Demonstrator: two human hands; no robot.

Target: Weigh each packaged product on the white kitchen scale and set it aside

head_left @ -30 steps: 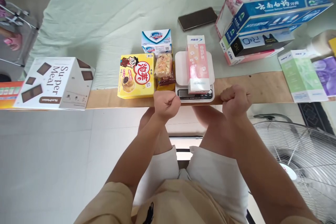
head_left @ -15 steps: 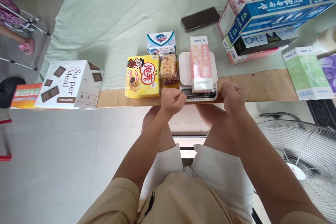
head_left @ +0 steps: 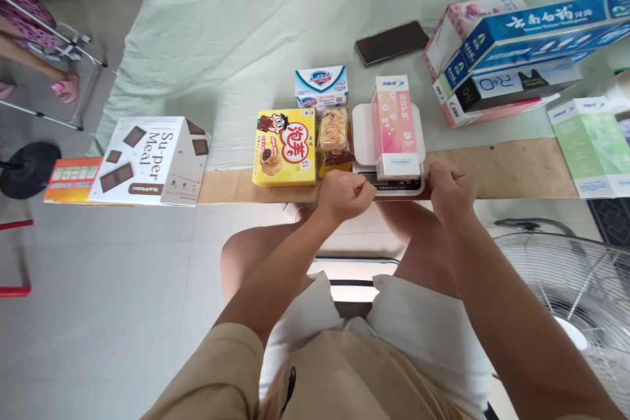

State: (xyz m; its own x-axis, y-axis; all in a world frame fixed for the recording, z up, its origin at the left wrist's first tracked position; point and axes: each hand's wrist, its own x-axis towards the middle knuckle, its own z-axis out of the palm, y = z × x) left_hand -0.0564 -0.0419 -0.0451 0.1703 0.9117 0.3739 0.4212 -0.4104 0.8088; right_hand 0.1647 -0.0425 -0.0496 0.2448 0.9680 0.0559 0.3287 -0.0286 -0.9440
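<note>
A pink carton (head_left: 398,127) lies on a white kitchen scale (head_left: 362,138) at the table's front edge. My left hand (head_left: 346,195) is a closed fist just in front of the scale's left corner, with nothing visible in it. At the scale's right corner my right hand (head_left: 449,188) is also a fist, apparently empty. Left of the scale lie a snack packet (head_left: 333,132), a yellow cartoon box (head_left: 286,147) and a blue-white soap box (head_left: 321,85).
A white "Su-per Meal" box (head_left: 156,159) and an orange box (head_left: 73,178) sit at the left edge. A phone (head_left: 392,42), stacked toothpaste boxes (head_left: 522,52) and a green box (head_left: 593,147) lie to the right. A floor fan (head_left: 575,302) stands at my right.
Both fists have stayed closed by the scale; the view shifted, so everything on the table sits a little further right in the picture. My left knee has swung out to the left.
</note>
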